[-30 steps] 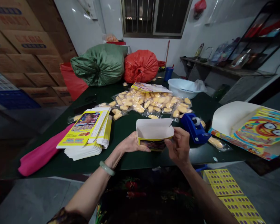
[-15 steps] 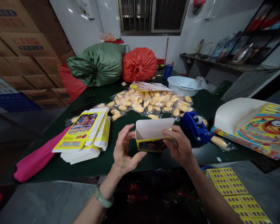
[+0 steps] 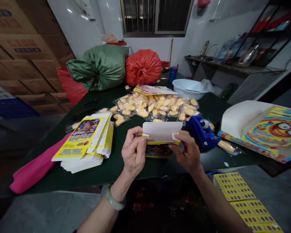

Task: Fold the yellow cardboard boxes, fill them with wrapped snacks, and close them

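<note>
Between both hands is a small yellow cardboard box (image 3: 158, 151), its white inner lid flap (image 3: 162, 128) standing up. My left hand (image 3: 134, 152) pinches the box's left end, thumb and fingers at the side flap. At the right end, my right hand (image 3: 186, 150) grips the corner, with a small white tab beside the fingers. Behind the box lies a heap of individually wrapped yellow pastries (image 3: 157, 105). To the left sits a stack of flat yellow cartons (image 3: 83, 137). A blue tape dispenser (image 3: 203, 132) stands just right of my right hand.
A display box (image 3: 269, 131) with a cartoon face stands at the right edge. Behind the heap are a white basin (image 3: 190, 89), a green sack (image 3: 99, 66) and a red sack (image 3: 143, 67). Pink cloth (image 3: 36, 166) lies at left. Yellow printed packs (image 3: 247, 200) are below right.
My left hand has gone from spread fingers to a pinch on the box's left end. The side flaps are now folded inward, and the lid flap faces me more squarely.
</note>
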### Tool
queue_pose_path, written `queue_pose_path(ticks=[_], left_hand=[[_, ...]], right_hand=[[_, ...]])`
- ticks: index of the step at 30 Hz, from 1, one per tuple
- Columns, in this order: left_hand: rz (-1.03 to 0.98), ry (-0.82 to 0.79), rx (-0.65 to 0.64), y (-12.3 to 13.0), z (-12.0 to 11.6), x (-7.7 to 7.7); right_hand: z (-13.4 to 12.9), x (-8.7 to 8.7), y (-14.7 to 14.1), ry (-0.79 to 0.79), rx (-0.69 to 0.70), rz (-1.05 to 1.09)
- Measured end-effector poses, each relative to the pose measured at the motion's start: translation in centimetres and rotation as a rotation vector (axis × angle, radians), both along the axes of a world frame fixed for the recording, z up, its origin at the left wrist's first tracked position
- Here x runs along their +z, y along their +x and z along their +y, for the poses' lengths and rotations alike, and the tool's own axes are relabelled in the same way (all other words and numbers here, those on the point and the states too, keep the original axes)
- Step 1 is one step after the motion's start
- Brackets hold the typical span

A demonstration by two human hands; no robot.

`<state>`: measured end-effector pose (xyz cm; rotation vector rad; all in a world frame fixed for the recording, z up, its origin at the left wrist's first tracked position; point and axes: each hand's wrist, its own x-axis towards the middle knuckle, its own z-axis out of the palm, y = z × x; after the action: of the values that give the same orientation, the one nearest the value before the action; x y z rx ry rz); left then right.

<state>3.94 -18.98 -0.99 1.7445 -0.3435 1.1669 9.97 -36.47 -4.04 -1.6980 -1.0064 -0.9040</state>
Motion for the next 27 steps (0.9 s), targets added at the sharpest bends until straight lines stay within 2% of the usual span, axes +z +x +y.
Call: queue_pose_path(ticks=[2,4,6,8,10,13,15,18,22,25,27], left_hand=[[0.048,-0.114,-0.005,0.2,-0.3,0.2],[0.107,-0.278,-0.064,0.4,-0.3,0.3],[0.232,-0.431,-0.202,0.6,-0.1,0.3],[0.386,-0.499,-0.335,0.8,0.2,0.3],[0.461,-0.507,-0.366,1.1,0.4,0.4],[0.415,-0.546,-0.289,1.6,0.4,0.5],[0.36,-0.592,-0.28,2.0,0.1,0.7],[0.285,-0.646,-0.348,2.3,-0.2,0.9],[0.272,-0.698,-0.381,2.2,0.0,0.8],[0.234,-0.655,-0.411,1.6,0.3,0.4],[0.21,-0.562,-0.407,1.2,0.4,0.2]], right_hand=[[-0.1,0.6,-0.2,0.004,0.015,-0.002],[0.0,1.0,-0.6,0.04,0.03,0.023],[0.3,1.2,-1.0,0.09,0.016,0.076],[0.5,1.5,-1.2,0.142,-0.008,0.165],[0.4,1.8,-1.2,0.129,0.029,0.294],[0.0,2.4,-0.7,0.017,0.165,0.418],[-0.1,2.6,-0.4,0.004,0.2,0.402],[0.2,2.3,-0.1,0.053,0.197,0.313],[0.5,1.7,-0.2,0.06,0.191,0.248],[0.0,1.8,-0.6,-0.005,0.219,0.28],[-0.3,2.1,-0.9,-0.048,0.24,0.327]])
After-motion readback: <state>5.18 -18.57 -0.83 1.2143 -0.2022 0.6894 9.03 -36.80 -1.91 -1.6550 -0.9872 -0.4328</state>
